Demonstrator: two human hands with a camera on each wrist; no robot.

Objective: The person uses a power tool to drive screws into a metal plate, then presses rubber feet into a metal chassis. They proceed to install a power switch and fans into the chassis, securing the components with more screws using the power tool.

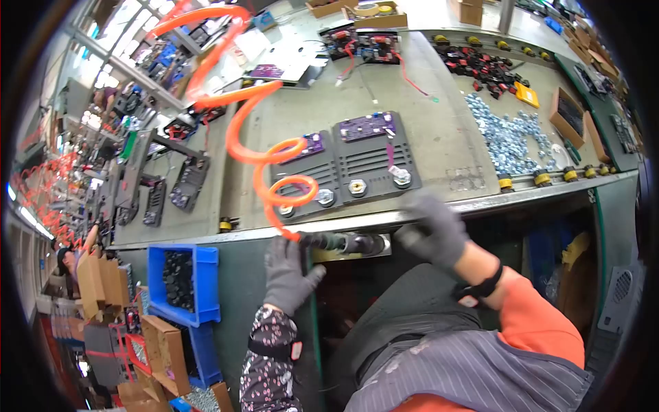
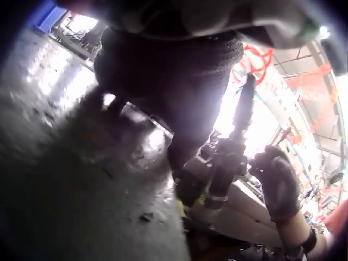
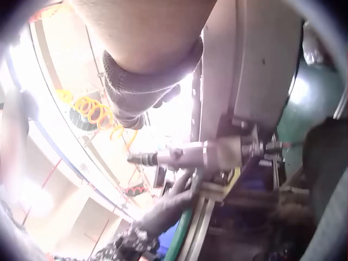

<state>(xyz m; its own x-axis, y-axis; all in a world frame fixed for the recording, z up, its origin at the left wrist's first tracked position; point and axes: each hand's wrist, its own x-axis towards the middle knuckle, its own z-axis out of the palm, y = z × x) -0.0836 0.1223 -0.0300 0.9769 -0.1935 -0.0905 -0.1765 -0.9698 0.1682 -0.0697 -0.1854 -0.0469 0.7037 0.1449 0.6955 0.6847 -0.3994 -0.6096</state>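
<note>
Your grey-gloved left hand (image 1: 288, 271) is lying against the front face of the grey-green metal surface (image 1: 439, 137). Its fingertips are touching the hose end of the dark cylindrical metal air tool (image 1: 347, 242), which is sitting level just under the front lip. The thumb is sticking out to the side; whether that grip is wrapping the tool, I cannot tell. Your grey-gloved right hand (image 1: 432, 230) is showing blurred at the tool's other end, just beside it. In the left wrist view its grip is loosely curled and holding nothing visible.

Risks, as I am judging them:
- The orange coiled plastic hose (image 1: 264, 154) is looping over the two black finned panels with purple circuit boards (image 1: 374, 161). A pull on the tool could be dragging coils across those boards or shifting a panel.
- With perhaps only fingertips on it, the tool could be slipping from the lip and swinging on the hose toward your lap.
- The right hand is working close to the tool's end, so a glove could be snagging there.
- The pile of small silver metal nuts (image 1: 511, 141) is lying loose on the right of the surface, where a jolt could be scattering them.
</note>
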